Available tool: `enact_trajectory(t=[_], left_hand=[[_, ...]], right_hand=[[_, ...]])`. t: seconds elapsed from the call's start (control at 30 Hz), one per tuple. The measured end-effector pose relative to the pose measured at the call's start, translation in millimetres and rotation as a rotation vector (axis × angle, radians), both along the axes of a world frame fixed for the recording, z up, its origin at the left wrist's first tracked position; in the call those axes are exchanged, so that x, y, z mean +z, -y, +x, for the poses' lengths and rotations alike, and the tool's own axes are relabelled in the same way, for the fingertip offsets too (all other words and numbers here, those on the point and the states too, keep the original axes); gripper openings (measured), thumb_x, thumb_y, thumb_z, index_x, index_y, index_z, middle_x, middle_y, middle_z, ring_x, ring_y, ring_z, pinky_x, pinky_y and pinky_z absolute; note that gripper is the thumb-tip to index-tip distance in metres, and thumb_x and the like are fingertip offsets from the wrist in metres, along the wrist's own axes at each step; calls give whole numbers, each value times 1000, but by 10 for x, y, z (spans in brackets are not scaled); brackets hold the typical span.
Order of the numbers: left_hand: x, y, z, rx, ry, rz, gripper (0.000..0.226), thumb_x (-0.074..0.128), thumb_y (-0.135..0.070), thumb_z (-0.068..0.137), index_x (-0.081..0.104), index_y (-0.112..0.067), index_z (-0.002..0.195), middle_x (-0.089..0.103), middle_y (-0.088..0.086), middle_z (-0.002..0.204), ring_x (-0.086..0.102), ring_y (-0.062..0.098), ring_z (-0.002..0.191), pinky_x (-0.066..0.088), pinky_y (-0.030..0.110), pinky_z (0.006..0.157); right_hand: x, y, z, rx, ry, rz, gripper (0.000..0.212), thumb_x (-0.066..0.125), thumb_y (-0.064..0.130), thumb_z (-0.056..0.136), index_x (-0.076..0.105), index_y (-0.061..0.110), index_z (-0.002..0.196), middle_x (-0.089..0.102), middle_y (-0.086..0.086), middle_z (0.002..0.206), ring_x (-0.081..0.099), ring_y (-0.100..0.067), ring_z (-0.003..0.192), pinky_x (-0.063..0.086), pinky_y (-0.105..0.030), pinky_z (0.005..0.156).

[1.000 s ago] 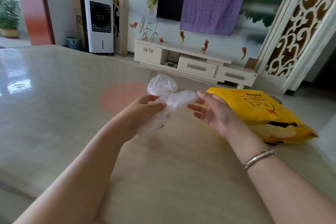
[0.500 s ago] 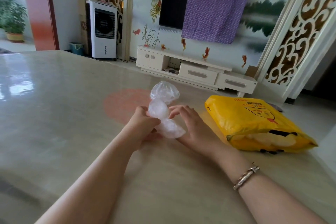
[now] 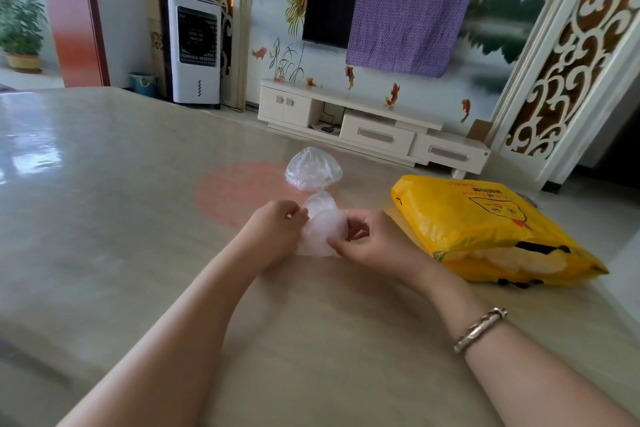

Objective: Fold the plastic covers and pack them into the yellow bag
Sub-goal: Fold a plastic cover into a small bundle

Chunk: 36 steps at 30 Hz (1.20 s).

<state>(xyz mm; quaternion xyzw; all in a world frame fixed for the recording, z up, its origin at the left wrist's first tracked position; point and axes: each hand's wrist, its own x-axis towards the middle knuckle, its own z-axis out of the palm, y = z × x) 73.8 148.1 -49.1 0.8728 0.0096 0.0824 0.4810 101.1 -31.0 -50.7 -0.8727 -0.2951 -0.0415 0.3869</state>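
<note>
1. Left hand (image 3: 277, 232) and right hand (image 3: 374, 239) both pinch a cover (image 3: 322, 229) between them, low over the table (image 3: 104, 218);
2. bag (image 3: 485, 229) lies just right (right hand nearer), its long axis slanting away, mouth towards the person;
3. second cover (image 3: 313, 168) lies just beyond.

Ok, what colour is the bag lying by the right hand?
Yellow, with black and red print; the bag shows best in the head view.

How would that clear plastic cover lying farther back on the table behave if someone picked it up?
The loose plastic cover looks thin and crinkled, so it would probably flop and collapse in the fingers. It seems very light for its size; a push or a draught might slide it across the glossy table. It looks unlikely to break.
</note>
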Motion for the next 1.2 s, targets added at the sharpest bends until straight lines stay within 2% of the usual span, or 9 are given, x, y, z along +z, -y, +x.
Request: enact_trajectory(t=[0.13, 0.27, 0.4, 0.53, 0.67, 0.73, 0.83, 0.97, 1.2], left_hand=[[32, -2, 15, 3, -50, -82, 43, 37, -40, 103, 63, -14, 81, 62, -4, 67, 54, 13, 62, 42, 27, 64], [24, 18, -5, 15, -79, -24, 52, 45, -53, 95, 64, -5, 94, 68, 3, 81, 57, 14, 69, 41, 27, 66], [-6, 11, 21, 85, -115, 14, 24, 67, -28, 87, 55, -15, 102, 67, 4, 102, 60, 17, 88, 40, 23, 60], [-2, 7, 41, 107, -143, 5, 26, 66, -15, 84, 55, -14, 108, 66, 7, 107, 58, 18, 85, 38, 20, 55], [-8, -5, 52, 110, -158, 1, 29, 66, -14, 83, 55, -14, 109, 65, 6, 109, 57, 17, 85, 36, 22, 55], [-4, -6, 46, 105, -160, -17, 29, 67, -13, 83, 55, -14, 109, 64, 7, 110, 57, 18, 90, 37, 21, 56], [11, 3, 21, 93, -171, -48, 31, 64, -11, 85, 54, -13, 114, 62, 7, 112, 57, 20, 92, 38, 21, 57], [39, -25, -24, 44, -171, -174, 30, 65, -10, 85, 55, -16, 112, 61, 3, 101, 54, 13, 78, 38, 24, 60], [109, -147, -95, -25, -112, -224, 24, 68, -28, 88, 60, -18, 108, 62, -6, 93, 54, 7, 75, 35, 20, 61]], right_hand=[[27, 12, 12, -15, -165, 96, 29, 61, 22, 94, 67, -7, 93, 69, -25, 90, 59, -15, 74, 48, -31, 72], [22, -44, 73, -140, -158, 103, 29, 61, 25, 95, 63, 5, 74, 63, -2, 68, 54, -9, 64, 43, -26, 65], [-39, -136, 145, -306, -99, -52, 27, 73, 28, 84, 48, 21, 73, 51, 9, 67, 46, -6, 60, 34, -20, 56], [-46, -143, 143, -309, -12, 8, 32, 72, 13, 79, 41, 21, 80, 45, 5, 72, 41, -9, 62, 34, -19, 55], [75, -93, 20, -139, 89, 152, 25, 59, -3, 81, 54, 21, 83, 55, 6, 86, 50, -7, 80, 38, -12, 72], [95, -73, -59, -63, 105, 50, 25, 58, 0, 83, 61, 22, 93, 59, 5, 102, 51, -5, 99, 35, -8, 85], [36, -72, -113, -7, 154, -212, 33, 63, 11, 79, 63, 21, 111, 58, 3, 115, 48, -13, 112, 36, -21, 99], [-28, -98, -140, -6, 164, -365, 48, 64, 19, 78, 54, 19, 125, 55, 3, 119, 48, -13, 109, 37, -22, 90], [-28, -122, -42, -58, 202, -245, 17, 60, 8, 84, 65, 10, 100, 62, -3, 100, 53, -17, 95, 35, -20, 74]])
